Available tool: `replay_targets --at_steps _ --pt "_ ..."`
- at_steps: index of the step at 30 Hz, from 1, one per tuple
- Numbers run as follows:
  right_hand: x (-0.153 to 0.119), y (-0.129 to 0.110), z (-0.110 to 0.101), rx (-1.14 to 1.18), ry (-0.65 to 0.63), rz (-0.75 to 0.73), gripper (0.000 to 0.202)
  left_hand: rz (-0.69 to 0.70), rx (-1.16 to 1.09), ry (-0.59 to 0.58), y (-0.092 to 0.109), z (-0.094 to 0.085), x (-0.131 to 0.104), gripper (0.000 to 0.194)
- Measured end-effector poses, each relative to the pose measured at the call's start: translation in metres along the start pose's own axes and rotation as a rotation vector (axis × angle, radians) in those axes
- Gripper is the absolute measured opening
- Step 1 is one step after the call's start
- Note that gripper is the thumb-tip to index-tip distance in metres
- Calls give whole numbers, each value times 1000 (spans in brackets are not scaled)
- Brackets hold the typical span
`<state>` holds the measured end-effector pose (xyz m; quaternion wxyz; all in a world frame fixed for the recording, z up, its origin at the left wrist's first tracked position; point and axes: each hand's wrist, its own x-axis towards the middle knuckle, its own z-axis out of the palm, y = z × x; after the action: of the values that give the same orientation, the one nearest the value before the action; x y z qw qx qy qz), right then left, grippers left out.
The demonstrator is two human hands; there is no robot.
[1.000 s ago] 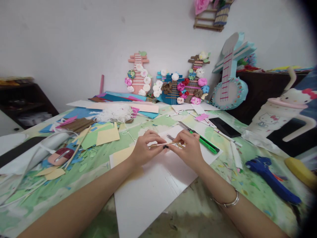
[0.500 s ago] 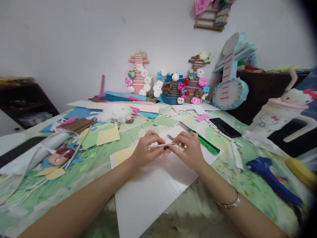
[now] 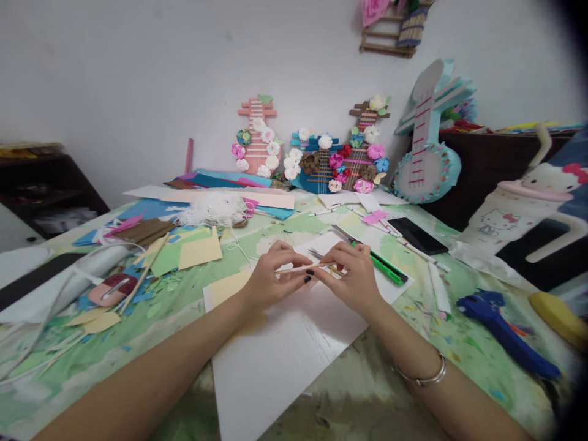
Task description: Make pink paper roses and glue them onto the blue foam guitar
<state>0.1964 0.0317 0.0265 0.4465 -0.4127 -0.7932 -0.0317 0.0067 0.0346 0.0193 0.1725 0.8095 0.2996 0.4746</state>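
Note:
Between my two hands a thin, pale wooden stick (image 3: 293,269) lies almost level, partly covered by the fingers. My left hand (image 3: 271,274) pinches its left part between thumb and fingers. My right hand (image 3: 351,275) grips the right part, with the fingertips of both hands nearly meeting. Under the hands is a white board (image 3: 275,367) with a yellowish piece of paper (image 3: 229,286) at its left edge. Just beyond my right hand a green utility knife (image 3: 383,266) rests on the board. The tip of scissors (image 3: 314,252) shows between the hands.
Paper scraps, a cream paper sheet (image 3: 201,252) and a white string bundle (image 3: 211,211) lie left. A phone (image 3: 419,236), a blue glue gun (image 3: 505,334) and a lidded cup (image 3: 500,217) are at right. Flower-decorated paper instruments (image 3: 260,138) stand against the wall.
The fingertips have shifted slightly along the stick, and the left thumb sits a little lower. Both hands otherwise stay in place, still holding it.

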Motion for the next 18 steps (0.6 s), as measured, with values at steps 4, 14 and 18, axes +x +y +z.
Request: replay_targets --at_steps 4,14,18 --pt "0 3 0 -9 33 -24 26 -15 0 58 -3 2 1 14" --pt "3 10 -3 -34 55 -14 28 -255 -179 51 -6 -1 1 20" --pt "2 11 -2 -41 -2 -8 21 -308 -200 9 -2 -1 2 21"
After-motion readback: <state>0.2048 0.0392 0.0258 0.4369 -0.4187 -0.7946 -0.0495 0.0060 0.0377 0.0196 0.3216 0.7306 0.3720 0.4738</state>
